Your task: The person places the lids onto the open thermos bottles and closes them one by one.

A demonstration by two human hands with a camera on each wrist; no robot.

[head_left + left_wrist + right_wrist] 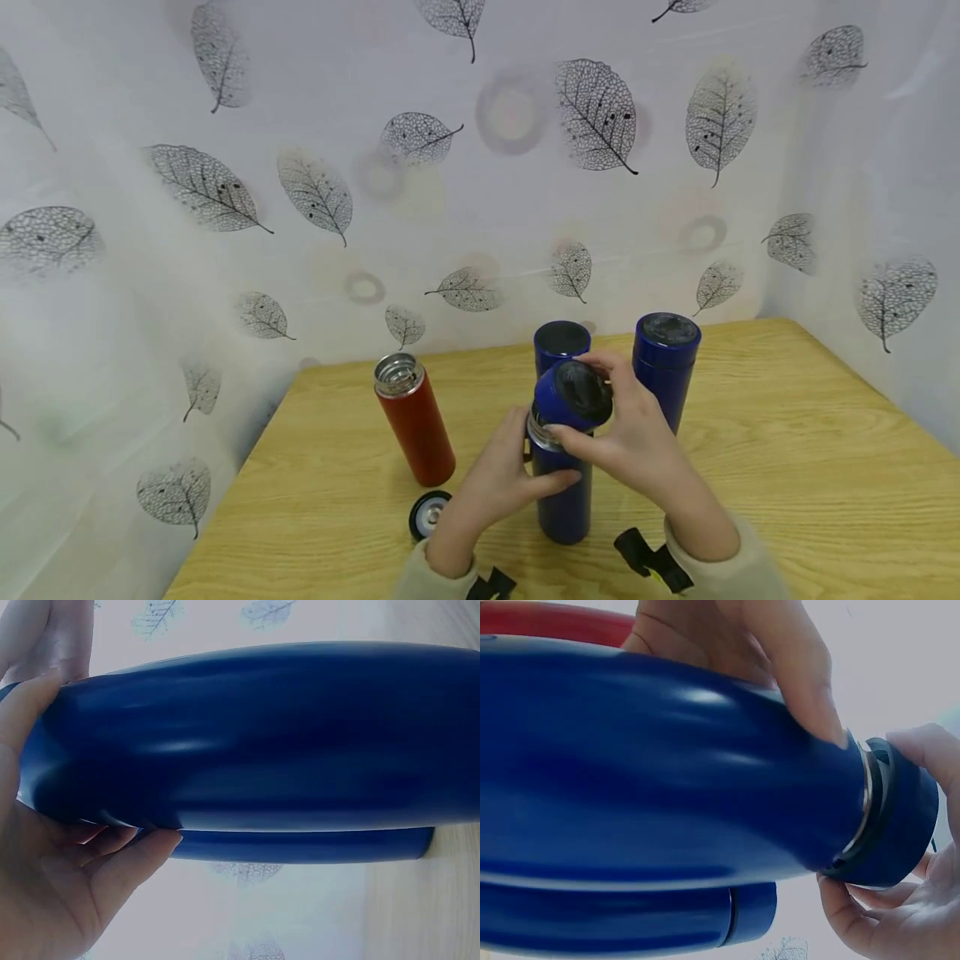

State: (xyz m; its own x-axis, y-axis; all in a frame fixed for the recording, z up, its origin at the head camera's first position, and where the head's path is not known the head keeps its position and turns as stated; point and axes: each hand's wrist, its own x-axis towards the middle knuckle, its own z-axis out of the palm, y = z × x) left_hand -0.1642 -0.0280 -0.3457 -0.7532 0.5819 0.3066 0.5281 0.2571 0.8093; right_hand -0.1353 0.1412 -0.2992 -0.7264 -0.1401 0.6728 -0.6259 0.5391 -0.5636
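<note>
A blue thermos flask (564,500) stands upright, its silver neck uncovered on one side. My left hand (501,479) grips it just below the neck, thumb across the front. Between the thumb and fingers of my right hand (637,425) is the blue lid (562,398), tilted over the flask's mouth. In the right wrist view the lid (904,817) sits askew at the rim, with a gap on one side. The left wrist view shows the flask's smooth body (262,735) filling the frame, my left fingers curled about its upper end.
Left of the hands stands an open red thermos flask (416,425), and a round black-rimmed lid (429,514) lies near its base. Two more blue flasks stand capped behind: one (562,340) directly behind, another (666,362) to the right. A leaf-patterned curtain (510,208) backs the wooden table (810,467).
</note>
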